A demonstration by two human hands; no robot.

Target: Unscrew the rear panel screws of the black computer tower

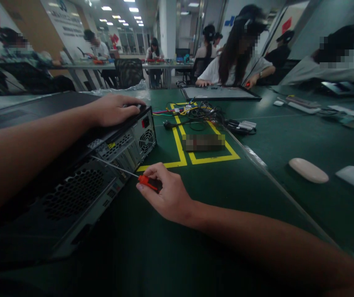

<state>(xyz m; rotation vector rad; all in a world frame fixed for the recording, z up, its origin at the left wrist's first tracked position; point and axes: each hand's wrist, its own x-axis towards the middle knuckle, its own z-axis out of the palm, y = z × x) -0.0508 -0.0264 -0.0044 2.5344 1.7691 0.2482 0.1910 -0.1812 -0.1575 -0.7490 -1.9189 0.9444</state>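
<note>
A black desktop computer case (71,194) lies on the green table at the left, its back panel with vents, slots and a fan grille turned toward me. My left hand (117,109) rests on top of the case near its far edge, fingers laid out flat. In my right hand (172,192) is a screwdriver (148,181) with an orange and black handle, pinched between thumb and fingers. The long thin shaft points left to the upper edge of the back panel. Whether its tip sits in a screw is too small to tell.
Bundled cables (204,111) lie beyond the case, near yellow tape marks (215,159) around a blurred dark object (204,142). A beige mouse-shaped object (308,170) is at the right. Across the table, a person (235,53) works at a flat panel (220,92).
</note>
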